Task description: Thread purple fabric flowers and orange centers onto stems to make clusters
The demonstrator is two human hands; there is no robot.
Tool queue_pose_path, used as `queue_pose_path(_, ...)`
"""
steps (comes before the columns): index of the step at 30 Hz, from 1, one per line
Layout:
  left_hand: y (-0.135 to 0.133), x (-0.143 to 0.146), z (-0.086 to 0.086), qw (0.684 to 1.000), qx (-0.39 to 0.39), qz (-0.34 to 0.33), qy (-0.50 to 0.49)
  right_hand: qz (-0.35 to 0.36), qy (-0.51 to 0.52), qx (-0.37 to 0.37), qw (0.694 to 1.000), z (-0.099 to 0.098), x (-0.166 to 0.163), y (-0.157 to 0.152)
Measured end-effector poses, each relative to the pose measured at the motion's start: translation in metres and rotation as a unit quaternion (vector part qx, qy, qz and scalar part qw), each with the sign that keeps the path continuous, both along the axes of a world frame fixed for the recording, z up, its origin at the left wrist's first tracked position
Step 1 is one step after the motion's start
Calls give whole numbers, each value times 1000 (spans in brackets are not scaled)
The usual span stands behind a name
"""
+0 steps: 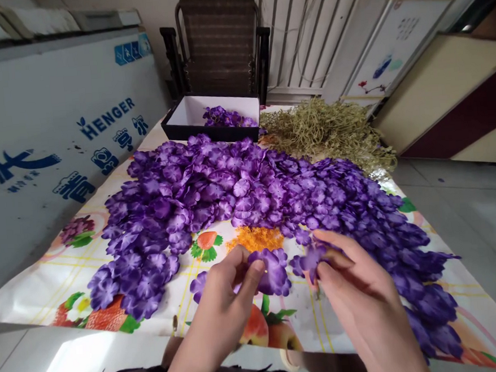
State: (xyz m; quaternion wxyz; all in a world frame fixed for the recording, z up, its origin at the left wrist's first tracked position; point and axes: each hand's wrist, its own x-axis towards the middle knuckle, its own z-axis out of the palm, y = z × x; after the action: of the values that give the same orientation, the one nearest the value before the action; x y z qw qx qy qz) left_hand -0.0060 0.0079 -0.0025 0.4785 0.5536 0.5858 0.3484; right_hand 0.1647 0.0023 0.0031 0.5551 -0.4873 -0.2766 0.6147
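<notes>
A big heap of purple fabric flowers covers the middle of a table with a fruit-print cloth. My left hand pinches a small cluster of purple flowers near the front edge. My right hand is closed on a single purple flower, just right of the cluster. A small pile of orange bits lies on the cloth just beyond my hands.
A black box with a white inside holds some purple flowers at the far edge. A pile of dry yellow-green stems lies at the far right. A white chest freezer stands along the left; a dark chair behind.
</notes>
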Motion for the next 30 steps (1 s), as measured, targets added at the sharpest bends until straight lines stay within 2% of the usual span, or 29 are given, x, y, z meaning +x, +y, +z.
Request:
queue_pose_path(3,0,5,-2,997,38,11,64,40,73,-26,996,5,2,-2)
queue_pose_path(7,3,10,-1,998,41,16,50,101,62,-31,992,-5,1,-1)
queue_pose_path(14,-1,9,2,994,-22,-6,-105,47,-5,17,999,-16,-17,5)
queue_pose_path(22,-1,9,5,993,-42,-22,-111,59,-51,5,997,-20,-20,6)
queue_pose_path(26,-1,12,2,986,-49,-29,-159,56,-91,15,994,-20,-19,5)
queue_pose_path(30,-2,12,-2,987,-39,-21,-158,61,-113,23,991,-19,-19,4)
